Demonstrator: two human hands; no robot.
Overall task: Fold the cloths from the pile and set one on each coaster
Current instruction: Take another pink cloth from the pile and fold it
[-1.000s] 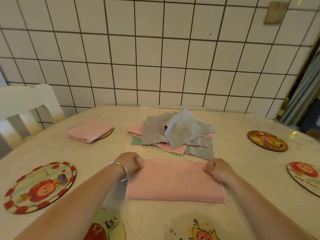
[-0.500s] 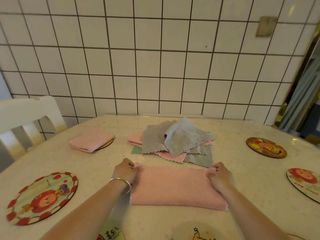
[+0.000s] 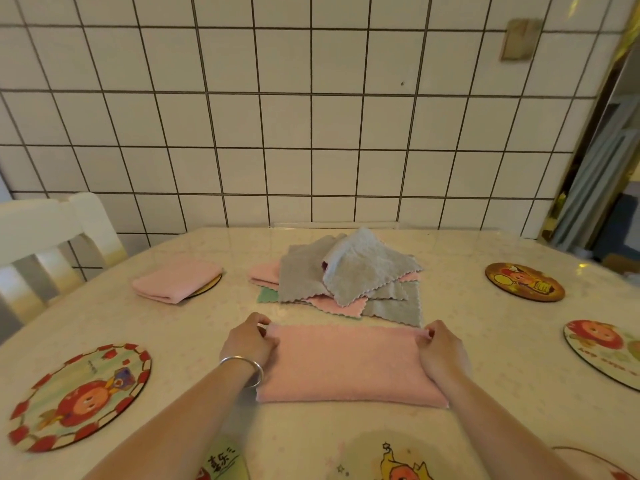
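Risk: I judge the fold could slip crooked. The pink cloth (image 3: 349, 365) is soft and limp, so if one hand pulls harder than the other, the layers may slide apart and the edges stop matching.
Risk, second: the far edge of the cloth lies just beside the pile (image 3: 349, 278). A careless lift could drag a loose gray piece along.
Cloth in hand: I see a pink fuzzy rectangle, wide from left to right, already doubled over, lying flat on the table (image 3: 485, 393) near its front edge and centre.
Left hand (image 3: 250, 341): fingers curled, pinching the far left corner of the cloth. A silver bangle (image 3: 246, 367) sits on the wrist.
Right hand (image 3: 441, 351): fingers curled, pinching the far right corner.
Pile: gray, pink and green cloths with zigzag edges, heaped loosely toward the back edge, at the centre.
Finished cloth (image 3: 176, 280): a folded pink one rests on a coaster (image 3: 207, 287) toward the back left.
Bare coasters: a red-rimmed coaster (image 3: 78, 396) at the front left, a brown coaster (image 3: 524, 281) at the back right, another at the right edge (image 3: 604, 351).
Progress: I judge most coasters are not yet covered.
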